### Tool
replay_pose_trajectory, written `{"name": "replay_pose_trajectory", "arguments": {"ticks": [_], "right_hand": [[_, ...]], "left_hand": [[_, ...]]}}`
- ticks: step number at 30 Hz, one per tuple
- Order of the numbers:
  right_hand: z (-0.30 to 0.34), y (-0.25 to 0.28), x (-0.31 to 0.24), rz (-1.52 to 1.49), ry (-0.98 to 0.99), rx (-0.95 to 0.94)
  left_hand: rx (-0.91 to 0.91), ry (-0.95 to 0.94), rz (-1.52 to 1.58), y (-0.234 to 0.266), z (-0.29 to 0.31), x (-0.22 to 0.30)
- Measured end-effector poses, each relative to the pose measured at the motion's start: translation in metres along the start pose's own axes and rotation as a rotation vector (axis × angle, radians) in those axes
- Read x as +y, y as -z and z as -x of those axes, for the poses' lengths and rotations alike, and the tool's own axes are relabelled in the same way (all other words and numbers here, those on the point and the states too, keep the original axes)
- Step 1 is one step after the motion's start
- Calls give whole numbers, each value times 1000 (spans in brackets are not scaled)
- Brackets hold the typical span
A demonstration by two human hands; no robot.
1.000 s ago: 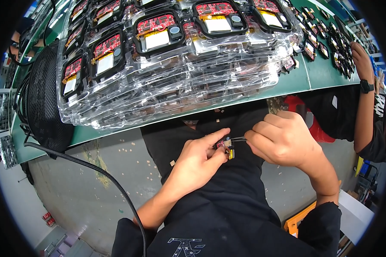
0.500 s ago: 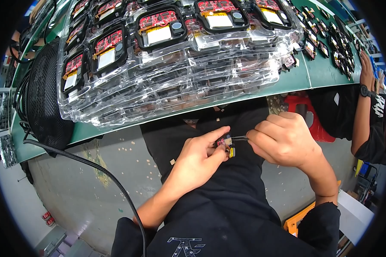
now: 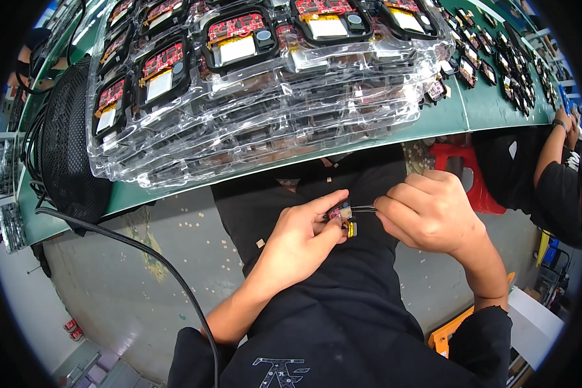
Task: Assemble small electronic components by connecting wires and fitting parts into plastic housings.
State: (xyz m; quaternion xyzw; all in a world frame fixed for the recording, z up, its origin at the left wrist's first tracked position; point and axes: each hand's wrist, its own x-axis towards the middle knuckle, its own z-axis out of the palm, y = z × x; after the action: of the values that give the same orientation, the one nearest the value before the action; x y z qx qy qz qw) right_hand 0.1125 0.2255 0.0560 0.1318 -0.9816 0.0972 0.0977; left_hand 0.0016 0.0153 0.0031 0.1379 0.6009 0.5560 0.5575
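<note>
Over my lap, my left hand (image 3: 304, 234) pinches a small electronic module (image 3: 340, 213) between thumb and fingers. Red circuit board, a pale patch and a yellow-taped piece (image 3: 352, 229) show past the fingertips; the fingers cover the rest. From the right, my right hand (image 3: 427, 210) grips a pair of thin metal tweezers (image 3: 363, 209). Their tips reach the module's right side, at the pale patch; whether they grip anything there I cannot tell.
Ahead, stacked clear plastic trays (image 3: 252, 123) hold several black-framed modules (image 3: 239, 40) on the green table (image 3: 449, 123). Loose modules (image 3: 488, 58) lie at far right. A black mesh bag (image 3: 71, 149) and cable (image 3: 155, 252) are left. A co-worker's arm (image 3: 549, 149) and red stool (image 3: 475, 187) are right.
My hands and the tweezers have barely shifted. The co-worker's hand at the far right has pulled away from the loose modules, toward the right rim.
</note>
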Motion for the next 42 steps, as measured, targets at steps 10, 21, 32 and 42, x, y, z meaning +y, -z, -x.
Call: {"name": "replay_pose_trajectory", "arguments": {"ticks": [10,21,32,42], "right_hand": [[4,-2,0,-20,29,7],[3,-3,-2,38,10,75],[0,-2,2,-58,-11,26],[-3,0,19,-333,-57,-246]], "left_hand": [[7,-10,19,0,0,2],[17,-27,4,2,1,1],[-8,-45,-59,2,3,2],[-111,54,-236,1,3,0]]}}
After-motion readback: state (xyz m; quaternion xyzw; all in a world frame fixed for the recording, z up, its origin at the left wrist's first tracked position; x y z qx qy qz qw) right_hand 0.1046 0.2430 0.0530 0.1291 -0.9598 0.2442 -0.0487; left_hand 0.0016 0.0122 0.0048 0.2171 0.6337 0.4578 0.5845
